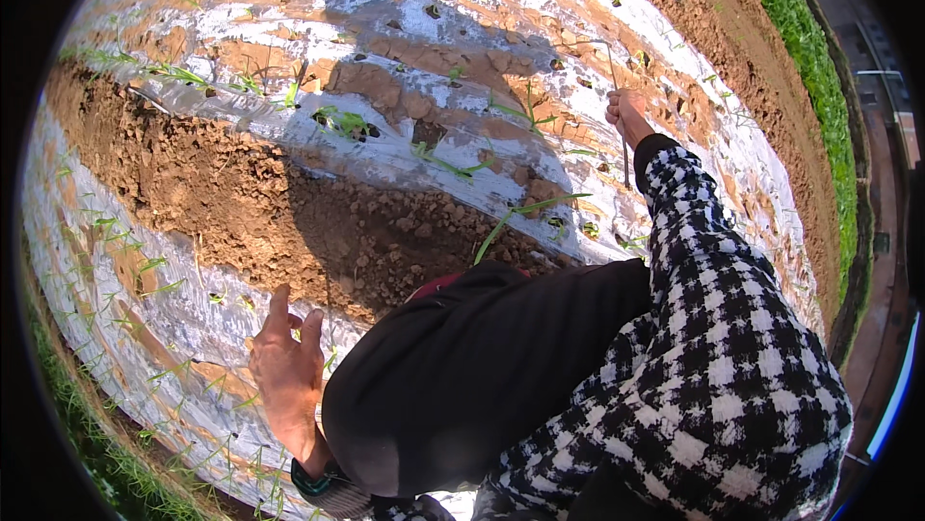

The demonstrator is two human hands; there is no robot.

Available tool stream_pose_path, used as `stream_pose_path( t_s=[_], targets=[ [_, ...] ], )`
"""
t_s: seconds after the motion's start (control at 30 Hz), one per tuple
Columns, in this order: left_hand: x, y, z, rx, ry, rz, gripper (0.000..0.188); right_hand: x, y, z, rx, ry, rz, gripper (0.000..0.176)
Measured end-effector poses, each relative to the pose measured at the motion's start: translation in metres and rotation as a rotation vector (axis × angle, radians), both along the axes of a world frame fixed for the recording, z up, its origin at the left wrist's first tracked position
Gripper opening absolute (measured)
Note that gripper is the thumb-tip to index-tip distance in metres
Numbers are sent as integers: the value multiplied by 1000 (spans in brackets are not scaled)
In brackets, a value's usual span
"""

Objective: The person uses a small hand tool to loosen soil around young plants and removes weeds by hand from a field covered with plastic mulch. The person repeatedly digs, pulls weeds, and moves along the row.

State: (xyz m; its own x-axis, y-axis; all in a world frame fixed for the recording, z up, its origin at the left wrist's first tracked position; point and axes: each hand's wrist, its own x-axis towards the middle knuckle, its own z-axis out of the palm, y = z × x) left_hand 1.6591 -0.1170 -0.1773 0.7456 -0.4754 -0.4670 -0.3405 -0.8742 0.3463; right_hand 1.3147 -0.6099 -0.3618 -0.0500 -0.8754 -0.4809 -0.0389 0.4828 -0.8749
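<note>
My right hand point(626, 111) is closed around a thin metal rod point(614, 73) with a bent upper end, held above the plastic-covered bed to the right. The rod's lower end hangs by the film near several small holes; whether it touches the ground I cannot tell. On the left, my left hand point(285, 369) hovers over another bed of plastic mulch film point(217, 333), thumb and fingers apart, nothing seen in it. A green sprig shows between thumb and fingers, seemingly on the ground behind. Long green leaves point(506, 228) rise beside my dark-clothed leg point(470, 376).
A furrow of crumbly brown soil point(217, 203) runs between the two film-covered beds. Leafy seedlings point(347, 122) poke through holes in the film point(448, 138), with soil clods lying on it. Dense green plants point(802, 66) line the far right edge. My shadow falls across the bed.
</note>
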Motion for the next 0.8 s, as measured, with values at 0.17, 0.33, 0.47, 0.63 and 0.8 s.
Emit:
stream_pose_path(
  t_s=[0.17, 0.33, 0.47, 0.63, 0.8],
  targets=[
    [0, 1, 1, -3, -1, -1, 47, -10, 6, 17, 20, -284, -159, 25],
    [2, 2, 0, -68, 49, 0, 49, -24, 13, 32, -17, -324, -197, 25],
    [2, 0, -3, -60, 9, -33, 48, -25, 8, 25, 51, -193, -91, 19],
    [-1, -1, -1, -46, 10, -5, 45, -17, 1, 5, 70, 81, -20, 21],
    [-2, 1, 0, -45, -5, -16, 45, -1, 12, -6, -105, 288, 11, 23]
  ],
)
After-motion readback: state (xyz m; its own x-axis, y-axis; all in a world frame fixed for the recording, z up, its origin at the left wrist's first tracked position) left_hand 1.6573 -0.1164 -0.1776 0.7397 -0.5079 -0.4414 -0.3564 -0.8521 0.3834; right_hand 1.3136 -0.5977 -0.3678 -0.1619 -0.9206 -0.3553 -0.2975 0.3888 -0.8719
